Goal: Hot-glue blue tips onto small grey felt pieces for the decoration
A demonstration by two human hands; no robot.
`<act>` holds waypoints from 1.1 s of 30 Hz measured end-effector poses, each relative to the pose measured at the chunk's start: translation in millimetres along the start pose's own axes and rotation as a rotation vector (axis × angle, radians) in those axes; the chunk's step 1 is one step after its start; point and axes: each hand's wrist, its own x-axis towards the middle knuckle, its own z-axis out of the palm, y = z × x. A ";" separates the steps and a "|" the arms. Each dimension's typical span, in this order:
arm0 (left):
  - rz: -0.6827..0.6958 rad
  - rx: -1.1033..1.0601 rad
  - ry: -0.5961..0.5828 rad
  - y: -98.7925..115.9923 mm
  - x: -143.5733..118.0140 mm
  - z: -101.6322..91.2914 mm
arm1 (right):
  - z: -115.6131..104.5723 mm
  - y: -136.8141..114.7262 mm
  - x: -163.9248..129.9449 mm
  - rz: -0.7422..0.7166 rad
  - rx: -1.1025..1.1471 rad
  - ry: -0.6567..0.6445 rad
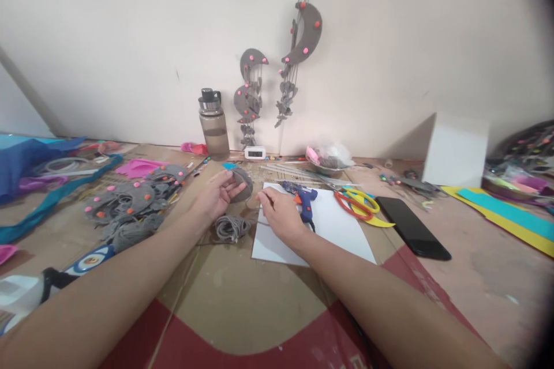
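My left hand [220, 195] is closed on a grey felt piece [244, 185] with a rounded edge, held above the cardboard. My fingers cover part of it, so its full outline is hidden. To its right, my right hand [280, 211] has its thumb and fingers pinched together over the white board [333, 237]; what lies between the fingertips is too small to make out. A coil of grey cord [232, 228] rests on the cardboard [225, 294] between my forearms. Just beyond my right hand lies a blue glue gun [307, 200] on the board.
Right of the board are orange and yellow scissors [357, 207] and a black phone [411, 228]. Felt crescents with pompoms [138, 199] pile up at left. A water bottle [215, 130] and small clock [255, 153] stand by the wall, where finished-looking moon hangings [310, 31] hang.
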 end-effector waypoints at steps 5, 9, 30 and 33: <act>0.029 -0.012 -0.016 -0.7 -1.0 1.0 | 0.2 0.0 -2.5 -0.011 0.012 0.045; 0.051 -0.021 -0.015 0.3 -3.9 2.1 | -14.6 -7.2 0.8 -0.053 -0.062 0.102; 0.132 -0.104 0.069 -3.5 17.8 9.6 | -83.8 28.3 9.1 0.471 -0.658 -0.315; 0.125 -0.129 0.070 -4.2 18.7 8.6 | -85.1 31.7 11.7 0.614 -0.357 -0.239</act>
